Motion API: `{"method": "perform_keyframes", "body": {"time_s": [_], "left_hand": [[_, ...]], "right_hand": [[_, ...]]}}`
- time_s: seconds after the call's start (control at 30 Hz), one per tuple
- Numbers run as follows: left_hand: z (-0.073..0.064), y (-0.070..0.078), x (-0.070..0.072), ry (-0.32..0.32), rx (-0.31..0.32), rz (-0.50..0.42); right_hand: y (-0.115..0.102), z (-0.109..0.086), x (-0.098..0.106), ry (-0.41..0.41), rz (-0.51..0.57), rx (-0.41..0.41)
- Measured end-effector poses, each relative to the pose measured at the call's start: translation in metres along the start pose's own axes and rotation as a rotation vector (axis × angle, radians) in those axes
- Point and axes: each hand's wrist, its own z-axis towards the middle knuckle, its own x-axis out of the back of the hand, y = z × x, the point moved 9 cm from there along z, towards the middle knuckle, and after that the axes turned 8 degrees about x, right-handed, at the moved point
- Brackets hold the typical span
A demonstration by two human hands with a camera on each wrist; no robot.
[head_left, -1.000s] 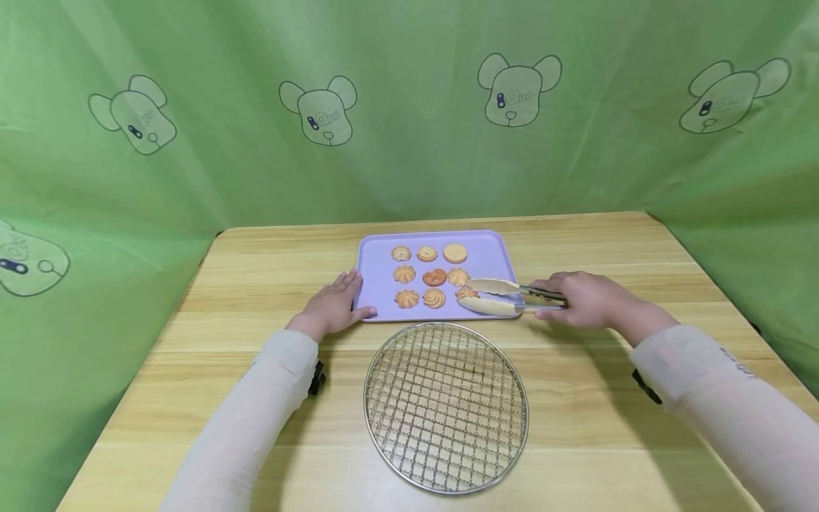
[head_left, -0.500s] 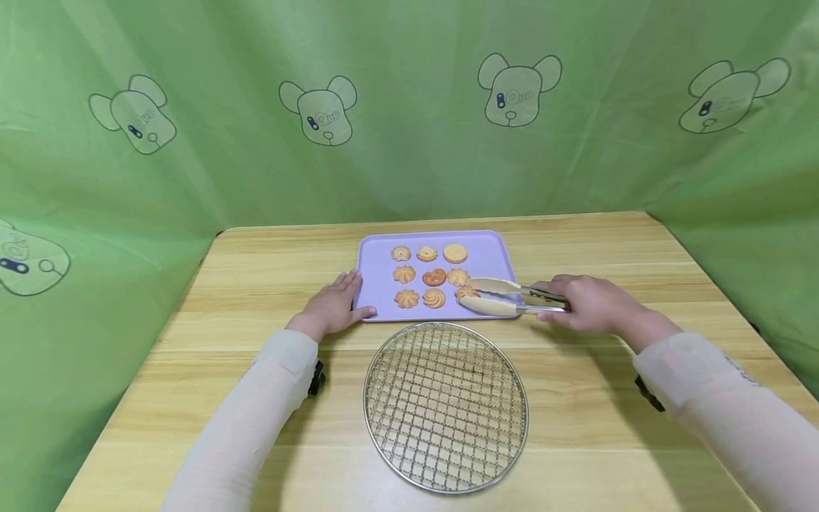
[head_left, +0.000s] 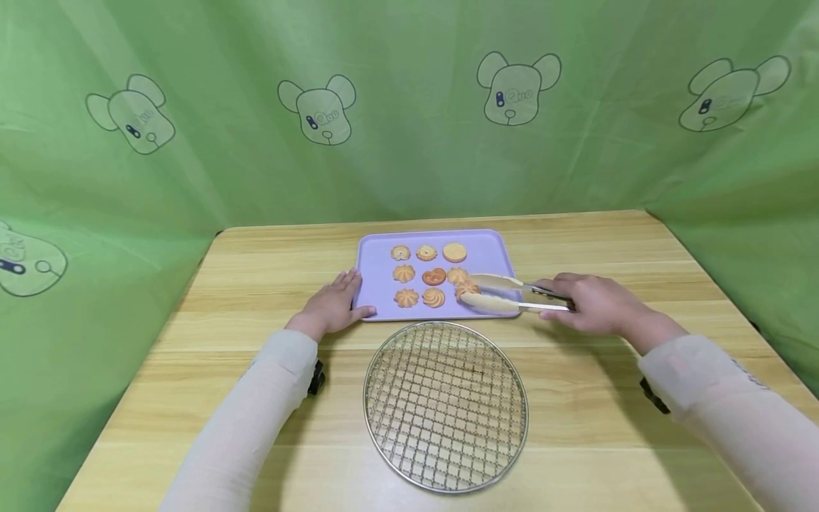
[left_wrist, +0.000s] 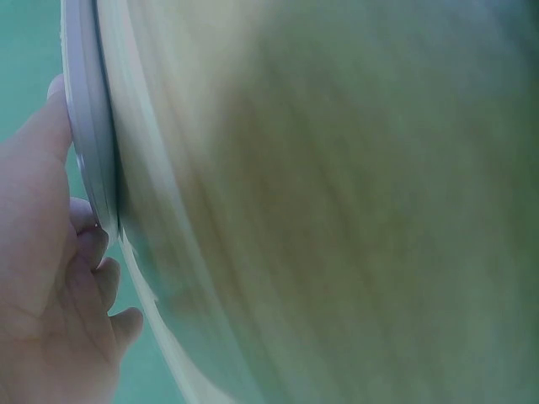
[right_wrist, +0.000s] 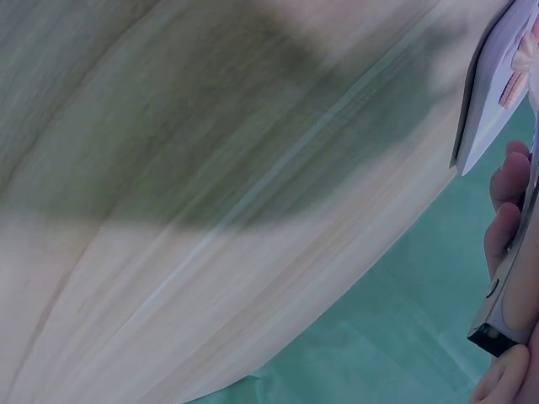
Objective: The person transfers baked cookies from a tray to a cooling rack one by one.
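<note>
My right hand (head_left: 595, 302) grips a pair of metal tongs (head_left: 489, 304) with cream-coloured tips. Between those tips, over the front right of the lilac tray (head_left: 377, 245), sits a flower-shaped cookie (head_left: 468, 287), slightly tilted. In the right wrist view the tongs' handle (right_wrist: 514, 295) lies along the curled fingers. My left hand (head_left: 329, 306) rests at the tray's front left corner, fingers along its left side and thumb on the front rim. Other cookies lie in rows on the tray, among them a pretzel-shaped one (head_left: 434, 276), a swirl (head_left: 433, 297) and a round one (head_left: 455, 252).
A round wire rack (head_left: 448, 409) lies on the wooden table (head_left: 576, 427) in front of the tray, between both forearms. Green cloth (head_left: 409, 178) with bear outlines hangs behind the table and along its sides.
The tongs' tips have drawn in on the flower-shaped cookie, which has risen a little and tilted. My right hand has shifted slightly to the right; the left hand stays in place.
</note>
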Motion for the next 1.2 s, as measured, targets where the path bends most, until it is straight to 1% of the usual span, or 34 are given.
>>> {"method": "perform_keyframes", "body": {"time_s": [0.17,0.33,0.77,1.2], "left_hand": [[0.0,0.0,0.0,-0.001,0.002,-0.002],[0.001,-0.002,-0.001,0.0,0.006,-0.007],[0.002,-0.002,-0.002,0.002,-0.003,0.001],[0.002,-0.001,-0.002,-0.003,-0.006,0.01]], "right_hand": [[-0.002,0.0,0.001,0.014,-0.008,0.011],[-0.008,0.002,0.004,0.037,-0.006,0.032],[-0.032,0.008,0.003,0.082,0.006,0.143],[-0.054,0.012,-0.004,0.083,0.03,0.201]]}}
